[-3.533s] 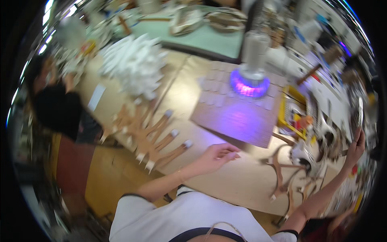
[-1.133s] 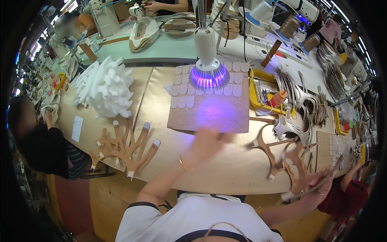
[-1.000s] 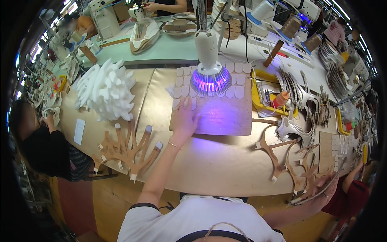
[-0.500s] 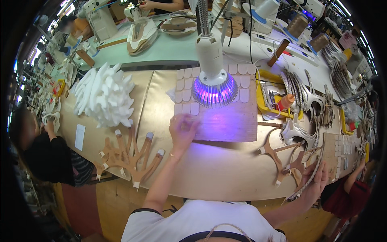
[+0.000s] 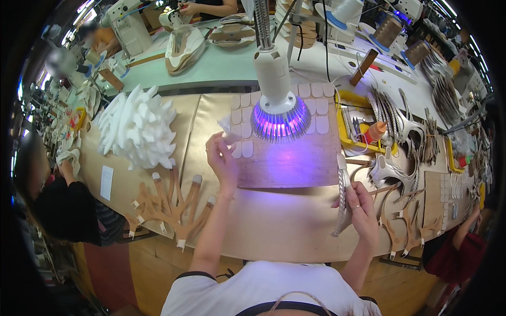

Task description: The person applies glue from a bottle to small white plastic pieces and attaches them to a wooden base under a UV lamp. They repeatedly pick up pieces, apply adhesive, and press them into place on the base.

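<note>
Lifting a patch from under the lamp.

Our left hand [image 5: 222, 158], centre frame, pinches a pale patch [image 5: 226, 128] off the board [image 5: 295, 163], beneath the violet lamp [image 5: 279, 118]; our right hand [image 5: 361, 203], lower right, grips a silvery strap [image 5: 343, 203] ready alongside.

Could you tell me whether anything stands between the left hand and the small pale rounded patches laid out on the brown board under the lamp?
Nothing visible does. The left hand already has its fingertips on a small pale rounded patch at the left edge of the brown board. The violet-lit lamp head hangs to the right of the hand, not across its path.
</note>
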The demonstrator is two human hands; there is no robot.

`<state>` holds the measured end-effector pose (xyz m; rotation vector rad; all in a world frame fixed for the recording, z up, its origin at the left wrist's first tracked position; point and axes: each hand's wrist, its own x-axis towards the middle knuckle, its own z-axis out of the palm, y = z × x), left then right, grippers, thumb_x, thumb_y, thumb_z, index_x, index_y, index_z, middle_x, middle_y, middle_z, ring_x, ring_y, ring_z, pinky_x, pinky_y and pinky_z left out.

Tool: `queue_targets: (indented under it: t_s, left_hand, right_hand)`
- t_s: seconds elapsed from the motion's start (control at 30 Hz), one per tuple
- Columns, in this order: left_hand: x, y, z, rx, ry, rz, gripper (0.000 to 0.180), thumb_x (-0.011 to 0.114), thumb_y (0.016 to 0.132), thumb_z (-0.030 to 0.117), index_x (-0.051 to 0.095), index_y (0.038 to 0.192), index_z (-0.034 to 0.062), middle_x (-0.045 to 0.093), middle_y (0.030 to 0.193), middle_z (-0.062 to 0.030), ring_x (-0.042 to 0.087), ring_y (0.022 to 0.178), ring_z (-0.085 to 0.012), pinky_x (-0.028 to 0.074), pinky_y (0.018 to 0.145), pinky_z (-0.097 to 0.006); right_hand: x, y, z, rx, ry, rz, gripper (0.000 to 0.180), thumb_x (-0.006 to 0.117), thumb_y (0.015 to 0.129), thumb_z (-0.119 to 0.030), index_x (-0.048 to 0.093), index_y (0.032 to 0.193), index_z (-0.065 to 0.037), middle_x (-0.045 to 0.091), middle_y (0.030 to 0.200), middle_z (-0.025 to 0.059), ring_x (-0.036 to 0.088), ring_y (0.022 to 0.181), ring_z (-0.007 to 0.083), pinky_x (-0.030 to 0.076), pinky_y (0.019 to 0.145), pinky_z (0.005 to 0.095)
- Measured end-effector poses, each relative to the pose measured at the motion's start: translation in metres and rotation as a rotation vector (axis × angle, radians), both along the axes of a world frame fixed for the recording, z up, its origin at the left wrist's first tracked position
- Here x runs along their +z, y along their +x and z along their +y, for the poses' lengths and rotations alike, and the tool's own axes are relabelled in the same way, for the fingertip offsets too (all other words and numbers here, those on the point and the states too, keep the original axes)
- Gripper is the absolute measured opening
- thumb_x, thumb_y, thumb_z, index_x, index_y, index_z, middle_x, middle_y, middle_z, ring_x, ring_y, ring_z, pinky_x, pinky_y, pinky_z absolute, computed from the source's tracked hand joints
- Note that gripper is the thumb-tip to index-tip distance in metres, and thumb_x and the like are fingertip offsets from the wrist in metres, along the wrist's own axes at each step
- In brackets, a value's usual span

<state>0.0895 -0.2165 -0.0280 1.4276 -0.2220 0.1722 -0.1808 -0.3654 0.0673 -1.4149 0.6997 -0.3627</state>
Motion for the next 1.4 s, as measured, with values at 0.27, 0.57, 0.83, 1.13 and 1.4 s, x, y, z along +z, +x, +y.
queue_targets:
  t_s: [0.27,0.57,0.83,1.13,1.4]
  left_hand:
    - [0.016,-0.079,-0.005,-0.452,0.254,-1.178,0.031,0.076,0.067,0.004,0.069,0.095,0.0152,0.049,0.117,-0.0092,0.057,0.099,-0.0257,0.052,0.078,-0.036]
    - [0.025,-0.115,-0.025,-0.697,-0.144,0.217,0.039,0.059,0.093,0.027,0.053,0.121,0.0000,0.060,0.108,-0.0088,0.058,0.097,-0.0177,0.046,0.084,-0.031]
    - [0.038,-0.107,-0.023,-0.790,-0.152,0.522,0.030,0.051,0.097,0.017,0.056,0.119,-0.0023,0.063,0.110,-0.0085,0.061,0.097,-0.0157,0.047,0.088,-0.032]
    - [0.050,-0.059,-0.024,-0.778,-0.255,0.567,0.029,0.053,0.094,0.007,0.048,0.120,-0.0048,0.061,0.111,-0.0145,0.061,0.101,-0.0196,0.049,0.090,-0.032]
    - [0.065,-0.069,-0.025,-0.575,-0.001,0.167,0.025,0.051,0.091,-0.002,0.054,0.115,-0.0052,0.064,0.102,-0.0127,0.062,0.091,-0.0153,0.050,0.079,-0.026]
  right_hand:
    - [-0.005,0.029,0.009,0.151,0.173,-0.046,0.034,0.059,0.094,-0.026,0.046,0.114,-0.002,0.057,0.081,0.0024,0.055,0.067,0.0082,0.045,0.059,0.0231]
    - [-0.010,0.053,0.017,-0.020,0.061,-0.147,0.040,0.067,0.087,-0.013,0.044,0.117,0.001,0.064,0.094,0.0079,0.059,0.074,0.0087,0.048,0.061,0.0225]
    - [-0.017,0.074,0.027,-0.058,-0.085,-0.114,0.036,0.066,0.088,-0.015,0.048,0.113,0.002,0.065,0.090,0.0076,0.060,0.076,0.0077,0.046,0.061,0.0213]
    - [-0.008,0.069,0.030,-0.004,-0.092,-0.039,0.022,0.058,0.093,-0.015,0.056,0.105,0.003,0.066,0.079,0.0071,0.064,0.071,0.0103,0.049,0.063,0.0228]
    - [-0.006,0.081,0.044,-0.009,-0.136,-0.016,0.023,0.061,0.091,-0.017,0.058,0.100,0.004,0.068,0.080,0.0097,0.067,0.075,0.0120,0.051,0.063,0.0239]
